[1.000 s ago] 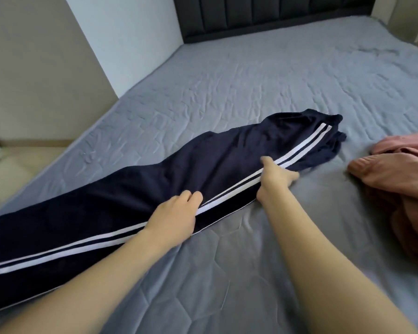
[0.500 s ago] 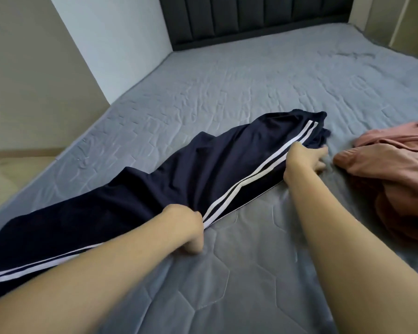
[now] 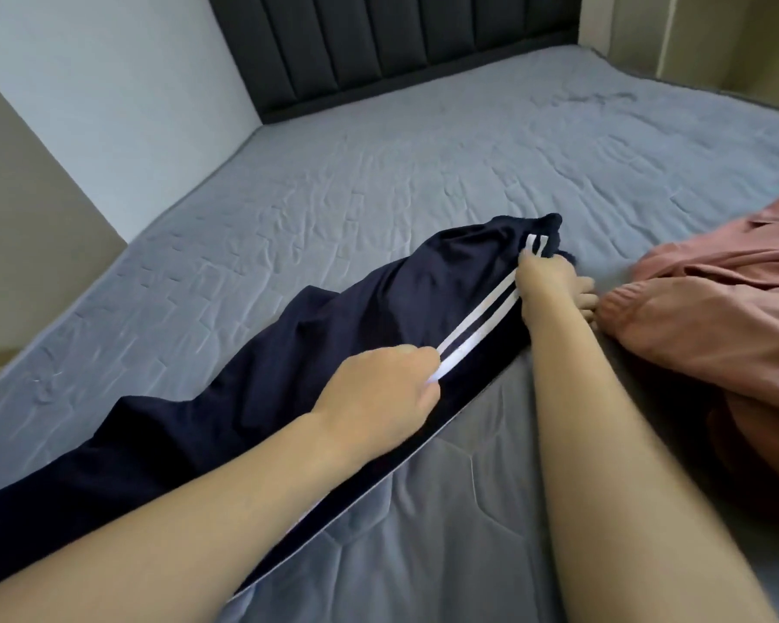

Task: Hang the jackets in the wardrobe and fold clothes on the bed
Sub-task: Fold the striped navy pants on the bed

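Navy track trousers (image 3: 342,339) with two white side stripes lie stretched across the grey bed (image 3: 423,182), running from the lower left to the middle. My left hand (image 3: 378,397) grips the fabric at the striped seam, about halfway along. My right hand (image 3: 552,283) holds the far end of the trousers near the stripe ends, fingers curled into the cloth. A crumpled pink garment (image 3: 711,317) lies just right of my right hand, almost touching it.
A dark padded headboard (image 3: 378,42) stands at the far end of the bed. A pale wall (image 3: 100,92) runs along the bed's left side, with a strip of floor at the far left. The pink garment covers the right edge of the bed.
My right hand slid along the stripes to the far end of the trousers. My left hand moved up the seam and closed on the fabric. The far end is now bunched.
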### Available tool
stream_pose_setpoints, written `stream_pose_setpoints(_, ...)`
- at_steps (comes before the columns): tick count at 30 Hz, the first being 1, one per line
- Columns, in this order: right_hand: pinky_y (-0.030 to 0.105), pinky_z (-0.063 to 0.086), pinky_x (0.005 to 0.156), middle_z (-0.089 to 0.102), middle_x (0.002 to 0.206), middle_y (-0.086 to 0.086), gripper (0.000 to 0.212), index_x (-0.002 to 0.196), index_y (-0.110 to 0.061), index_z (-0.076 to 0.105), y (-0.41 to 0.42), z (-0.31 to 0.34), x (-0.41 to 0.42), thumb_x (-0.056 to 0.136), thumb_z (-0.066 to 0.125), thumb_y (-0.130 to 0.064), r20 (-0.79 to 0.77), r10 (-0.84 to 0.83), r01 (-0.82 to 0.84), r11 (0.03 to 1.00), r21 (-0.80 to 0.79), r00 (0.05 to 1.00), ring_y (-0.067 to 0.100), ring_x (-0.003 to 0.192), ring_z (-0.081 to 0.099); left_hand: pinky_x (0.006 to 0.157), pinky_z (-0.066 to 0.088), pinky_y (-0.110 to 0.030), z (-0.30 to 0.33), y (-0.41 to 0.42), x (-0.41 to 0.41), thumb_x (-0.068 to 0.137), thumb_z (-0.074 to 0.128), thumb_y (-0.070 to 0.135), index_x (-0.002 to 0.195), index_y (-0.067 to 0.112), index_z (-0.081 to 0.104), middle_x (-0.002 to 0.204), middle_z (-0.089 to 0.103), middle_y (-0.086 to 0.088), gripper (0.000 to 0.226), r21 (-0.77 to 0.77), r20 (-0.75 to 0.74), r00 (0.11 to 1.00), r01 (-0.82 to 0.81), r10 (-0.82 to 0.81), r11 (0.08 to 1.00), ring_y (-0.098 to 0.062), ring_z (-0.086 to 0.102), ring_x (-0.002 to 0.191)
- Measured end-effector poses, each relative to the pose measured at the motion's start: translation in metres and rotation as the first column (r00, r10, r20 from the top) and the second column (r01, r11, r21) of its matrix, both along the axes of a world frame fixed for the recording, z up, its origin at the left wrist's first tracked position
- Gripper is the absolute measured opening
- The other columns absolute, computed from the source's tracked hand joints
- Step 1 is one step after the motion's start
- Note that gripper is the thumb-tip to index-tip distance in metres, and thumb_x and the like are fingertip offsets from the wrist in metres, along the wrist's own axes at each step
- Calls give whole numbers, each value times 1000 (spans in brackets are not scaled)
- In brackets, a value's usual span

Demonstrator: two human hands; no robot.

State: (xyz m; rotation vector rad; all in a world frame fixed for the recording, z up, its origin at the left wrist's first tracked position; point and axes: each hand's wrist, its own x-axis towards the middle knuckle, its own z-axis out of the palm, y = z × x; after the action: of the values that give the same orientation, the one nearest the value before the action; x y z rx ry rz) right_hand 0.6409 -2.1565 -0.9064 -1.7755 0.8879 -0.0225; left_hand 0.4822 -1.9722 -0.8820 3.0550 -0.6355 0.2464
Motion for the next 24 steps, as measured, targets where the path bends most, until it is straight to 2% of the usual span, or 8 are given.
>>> stream_pose_setpoints(4, 27, 33, 93, 42, 142, 21, 44, 137, -7, 42, -18, -11, 18, 96, 40, -24, 276, -204, 57, 886, 460, 939, 32, 123, 46, 56, 29, -33, -28, -5, -12, 94, 40, 41, 86, 26, 21, 76, 38, 7, 25, 179, -70, 996, 59, -47, 982, -26, 43, 66)
stream_pose_setpoints(8, 32, 49, 88, 45, 127, 10, 76, 149, -18, 11, -24, -18, 15, 85, 51, -10, 361, -217, 58, 914, 403, 907, 22, 102, 55, 52, 26, -32, -44, -13, -6, 87, 42, 20, 93, 24, 16, 75, 41, 2, 27, 284, -74, 994, -59, 83, 957, -29, 41, 58)
stream_pose_setpoints(11, 29, 50, 93, 54, 127, 10, 75, 148, -18, 21, -25, 2, 13, 78, 40, 2, 578, -353, 20, 864, 503, 736, 16, 105, 60, 51, 27, -32, -32, -20, 10, 90, 44, 17, 105, 21, 35, 77, 39, 0, 18, 286, 52, 994, -111, 100, 952, -35, 58, 67)
stream_pose_setpoints(14, 24, 44, 100, 51, 126, 5, 83, 149, -14, 22, -32, 12, 13, 71, 32, 12, 639, -491, 87, 827, 555, 592, 12, 112, 58, 49, 26, -33, -16, -28, 25, 91, 43, 14, 114, 15, 41, 85, 39, -3, 23, 188, 107, 992, -92, 73, 978, -34, 50, 68)
stream_pose_setpoints(16, 29, 27, 112, 26, 149, 17, 88, 154, -16, 7, -36, 6, 6, 76, 39, 9, 550, -274, 176, 959, 224, 789, 25, 133, 39, 70, 40, -38, -21, -27, 22, 90, 43, 14, 120, 15, 41, 105, 43, -3, 30, 152, -123, 992, 56, -37, 987, -28, 47, 92)
stream_pose_setpoints(18, 38, 12, 116, 2, 156, 24, 86, 154, -15, 7, -25, -4, -10, 80, 46, 2, 329, 1, 80, 970, -231, 944, 36, 143, 16, 97, 37, -35, -20, -13, 10, 92, 45, 25, 135, 21, 40, 127, 39, 3, 43, 0, -347, 936, 54, -50, 999, -21, 39, 113)
stream_pose_setpoints(21, 53, -5, 116, -6, 158, 24, 76, 151, -9, 21, 13, 0, -26, 81, 49, -9, 249, 276, -64, 779, -623, 929, 39, 146, -4, 111, 23, -36, -10, 37, -3, 94, 34, 49, 141, 38, 35, 144, 30, 15, 48, -256, -249, 954, -231, 167, 939, -15, 28, 132)
stream_pose_setpoints(24, 56, -11, 114, 2, 159, 21, 66, 147, -6, 29, 74, 12, -37, 86, 42, -23, 198, 567, -207, 569, -796, 800, 37, 146, -2, 117, -4, -52, -21, 112, -45, 101, 24, 46, 152, 40, 7, 161, -7, 12, 55, 62, -298, 763, -584, 574, 809, -15, -9, 147)
